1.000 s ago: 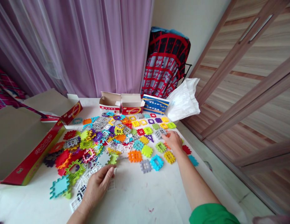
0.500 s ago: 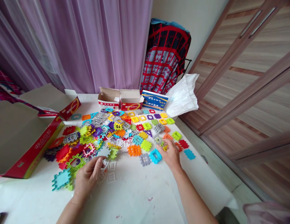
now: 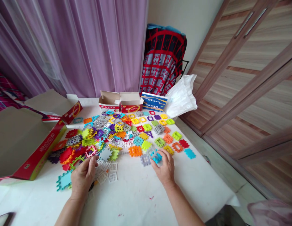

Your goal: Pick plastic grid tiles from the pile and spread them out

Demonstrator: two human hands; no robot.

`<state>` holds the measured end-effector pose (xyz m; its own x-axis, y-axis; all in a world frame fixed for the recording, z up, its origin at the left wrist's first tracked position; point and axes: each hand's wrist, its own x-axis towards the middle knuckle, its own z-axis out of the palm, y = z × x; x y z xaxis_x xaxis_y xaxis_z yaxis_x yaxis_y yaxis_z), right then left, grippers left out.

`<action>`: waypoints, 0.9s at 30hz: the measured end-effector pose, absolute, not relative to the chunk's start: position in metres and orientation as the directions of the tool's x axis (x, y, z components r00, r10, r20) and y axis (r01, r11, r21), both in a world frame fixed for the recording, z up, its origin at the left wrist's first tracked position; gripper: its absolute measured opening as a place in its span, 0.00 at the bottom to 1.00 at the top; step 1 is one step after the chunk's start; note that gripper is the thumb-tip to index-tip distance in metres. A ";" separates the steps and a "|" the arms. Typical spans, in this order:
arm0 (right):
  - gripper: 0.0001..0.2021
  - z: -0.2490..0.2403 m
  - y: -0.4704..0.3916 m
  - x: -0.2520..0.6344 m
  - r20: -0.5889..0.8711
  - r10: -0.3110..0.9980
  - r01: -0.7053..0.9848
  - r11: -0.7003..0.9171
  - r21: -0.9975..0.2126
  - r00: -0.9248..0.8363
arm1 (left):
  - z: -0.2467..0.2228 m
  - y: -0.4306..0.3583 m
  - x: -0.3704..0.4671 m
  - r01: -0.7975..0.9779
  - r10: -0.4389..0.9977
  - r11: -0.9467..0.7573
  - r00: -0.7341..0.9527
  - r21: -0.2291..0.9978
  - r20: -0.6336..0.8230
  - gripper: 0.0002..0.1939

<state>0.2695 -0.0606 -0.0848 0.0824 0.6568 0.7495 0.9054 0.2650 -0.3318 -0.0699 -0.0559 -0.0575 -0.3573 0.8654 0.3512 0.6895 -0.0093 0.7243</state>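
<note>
The blue block (image 3: 157, 158) is lying under the right hand's (image 3: 163, 166) half-curled fingers; whether they are gripping it, I cannot tell. The left hand (image 3: 82, 176) is resting nearly closed beside white window frames (image 3: 113, 177), hiding any hold. Leftward, a large open red box (image 3: 42, 150) is showing its card lining.

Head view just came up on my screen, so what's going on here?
A person is handling colorful plastic tiles on a white-covered table. The right hand has its fingers at a blue tile; whether it is gripped is unclear. The left hand is beside white window pieces, near the mixed heap. Other tiles lie spread out at right, with a blue box behind.
</note>
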 end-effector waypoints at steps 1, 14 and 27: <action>0.17 -0.085 -0.060 0.269 0.748 0.659 0.904 0.269 -0.332 0.079 | -0.058 -0.055 -0.070 0.678 0.871 -0.007 -0.357 0.735 0.338 0.22; 0.17 -0.089 -0.058 0.267 0.713 0.697 0.883 0.284 -0.373 0.077 | -0.053 -0.051 -0.071 0.519 0.886 0.033 -0.411 0.854 0.216 0.28; 0.17 -0.088 -0.058 0.266 0.698 0.709 0.866 0.285 -0.410 0.097 | -0.052 -0.051 -0.071 0.538 0.890 0.054 -0.409 0.842 0.204 0.24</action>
<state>0.2662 -0.0580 -0.0877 0.0972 0.7094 0.6981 0.8662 0.2852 -0.4104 -0.0713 -0.0514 -0.0516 -0.4086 0.8897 0.2037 0.5375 0.0542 0.8415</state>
